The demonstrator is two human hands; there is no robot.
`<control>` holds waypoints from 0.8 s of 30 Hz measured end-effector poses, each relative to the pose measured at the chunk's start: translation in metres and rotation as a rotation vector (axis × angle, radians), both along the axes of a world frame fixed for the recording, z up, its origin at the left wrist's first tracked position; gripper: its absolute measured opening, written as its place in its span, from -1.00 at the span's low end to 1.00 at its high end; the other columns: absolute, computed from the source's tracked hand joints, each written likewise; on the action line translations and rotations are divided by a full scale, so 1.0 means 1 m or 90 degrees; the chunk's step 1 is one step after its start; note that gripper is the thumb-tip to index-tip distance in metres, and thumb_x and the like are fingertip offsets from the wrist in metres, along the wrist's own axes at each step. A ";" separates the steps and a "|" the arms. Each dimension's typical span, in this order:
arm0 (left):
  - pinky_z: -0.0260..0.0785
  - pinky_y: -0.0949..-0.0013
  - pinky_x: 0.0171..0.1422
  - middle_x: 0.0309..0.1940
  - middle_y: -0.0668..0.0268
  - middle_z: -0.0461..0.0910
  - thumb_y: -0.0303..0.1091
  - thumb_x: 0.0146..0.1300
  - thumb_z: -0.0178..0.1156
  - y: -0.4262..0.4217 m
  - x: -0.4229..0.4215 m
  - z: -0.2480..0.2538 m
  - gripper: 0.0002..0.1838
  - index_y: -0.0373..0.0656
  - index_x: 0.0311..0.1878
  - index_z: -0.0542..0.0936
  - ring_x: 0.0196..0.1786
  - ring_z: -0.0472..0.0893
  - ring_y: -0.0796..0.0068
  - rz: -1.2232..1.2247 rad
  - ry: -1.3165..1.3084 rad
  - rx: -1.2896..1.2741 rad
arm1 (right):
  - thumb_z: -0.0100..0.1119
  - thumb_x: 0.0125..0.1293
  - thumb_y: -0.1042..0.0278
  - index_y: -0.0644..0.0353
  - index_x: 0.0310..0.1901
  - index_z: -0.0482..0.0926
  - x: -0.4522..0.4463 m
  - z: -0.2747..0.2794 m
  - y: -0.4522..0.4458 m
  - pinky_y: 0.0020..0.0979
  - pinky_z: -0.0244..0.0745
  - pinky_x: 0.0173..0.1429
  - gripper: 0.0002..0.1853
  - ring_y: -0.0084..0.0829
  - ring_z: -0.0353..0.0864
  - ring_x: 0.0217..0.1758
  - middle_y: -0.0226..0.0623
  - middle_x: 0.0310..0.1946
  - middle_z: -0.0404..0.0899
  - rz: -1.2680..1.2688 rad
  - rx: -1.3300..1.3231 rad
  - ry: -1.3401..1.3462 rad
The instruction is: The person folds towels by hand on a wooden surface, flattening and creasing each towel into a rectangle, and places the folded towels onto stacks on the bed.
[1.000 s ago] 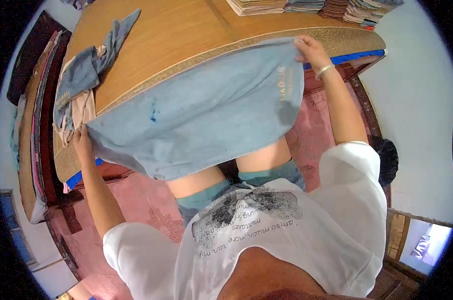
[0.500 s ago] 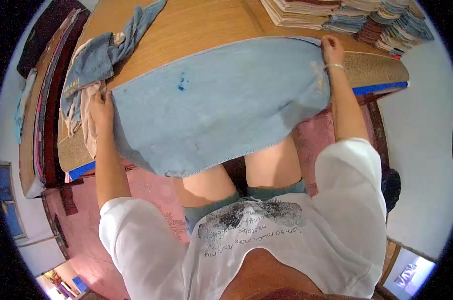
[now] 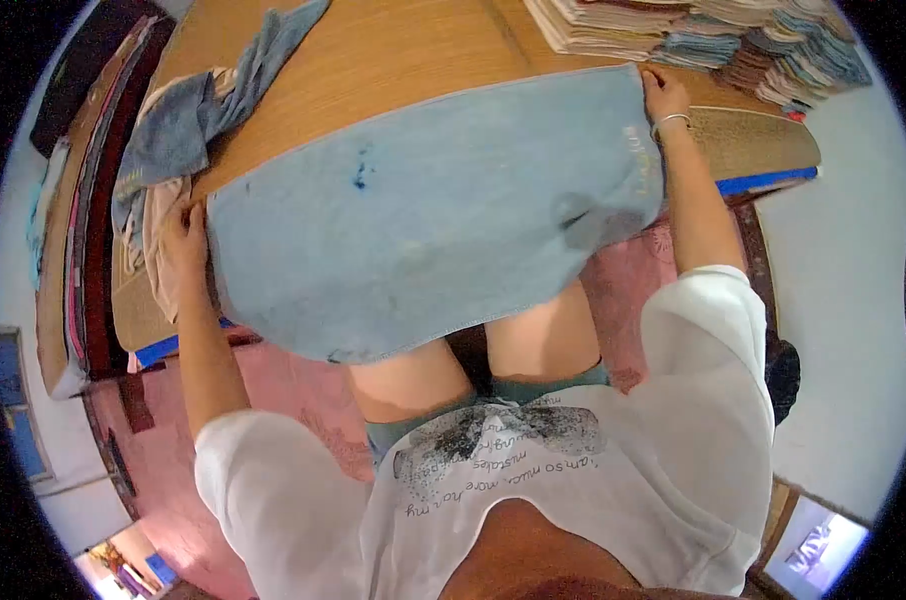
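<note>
A light blue towel [image 3: 423, 210] is stretched wide between my two hands, its far edge over the wooden table and its near edge hanging above my thighs. Dark blue stains mark it left of the middle, and pale yellow lettering runs along its right end. My left hand [image 3: 184, 236] pinches the far left corner. At the far right corner, my right hand [image 3: 665, 97], with a bangle at the wrist, grips the cloth. Beside my left hand lies a crumpled heap of blue-grey towels [image 3: 178, 135] with a beige cloth [image 3: 165, 235] hanging off the table's edge.
Stacks of folded towels [image 3: 613, 28] in white, blue and brown stand at the table's [image 3: 393, 60] far right. Rolled or folded dark fabrics [image 3: 98, 170] lie on the left. A pink patterned floor covering [image 3: 293, 395] spreads below.
The towel has been pulled tauter, and its far right corner is now straight and upright. My left hand has moved slightly left and down. The towel's near edge has risen a little.
</note>
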State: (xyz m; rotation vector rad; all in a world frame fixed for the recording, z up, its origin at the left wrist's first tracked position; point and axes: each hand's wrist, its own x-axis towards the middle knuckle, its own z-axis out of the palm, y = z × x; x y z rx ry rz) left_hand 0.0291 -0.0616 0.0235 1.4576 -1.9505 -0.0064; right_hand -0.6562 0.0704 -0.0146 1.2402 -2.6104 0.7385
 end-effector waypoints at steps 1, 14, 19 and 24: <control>0.33 0.42 -0.08 -0.26 0.19 0.53 -0.35 0.18 0.07 0.024 -0.011 0.014 -0.78 -0.29 -0.20 0.53 -0.17 0.50 0.40 -0.050 0.071 0.001 | 0.01 0.22 0.08 -0.01 -0.08 0.57 -0.004 0.003 0.006 -0.29 0.37 0.02 -0.68 -0.24 0.53 -0.11 -0.24 -0.18 0.57 0.002 -0.136 -0.063; 0.31 0.38 -0.03 -0.10 0.29 0.49 -0.20 0.28 0.02 0.256 0.027 -0.160 -0.64 -0.22 0.05 0.41 -0.05 0.46 0.44 0.125 0.663 0.422 | 0.00 0.25 0.35 0.19 0.00 0.41 0.087 -0.068 0.215 -0.43 0.44 -0.22 -0.71 -0.53 0.50 -0.22 -0.40 -0.23 0.52 -0.033 -0.449 -0.827; 0.22 0.25 0.17 0.13 0.25 0.35 0.06 0.27 -0.07 0.236 -0.039 -0.136 -0.45 -0.10 0.20 0.28 0.14 0.36 0.36 0.130 1.041 0.517 | -0.01 0.21 0.34 0.08 0.12 0.32 0.126 -0.109 0.196 -0.30 0.32 0.02 -0.60 -0.40 0.38 0.02 -0.38 -0.03 0.42 0.061 -0.427 -1.032; 0.30 0.25 0.13 0.09 0.29 0.39 0.04 0.27 -0.07 0.226 -0.062 -0.101 -0.50 -0.11 0.12 0.34 0.10 0.40 0.32 -0.013 1.166 0.499 | 0.02 0.20 0.31 0.04 0.06 0.32 0.133 -0.097 0.199 -0.30 0.37 -0.04 -0.63 -0.45 0.44 -0.13 -0.41 -0.16 0.46 0.142 -0.515 -1.209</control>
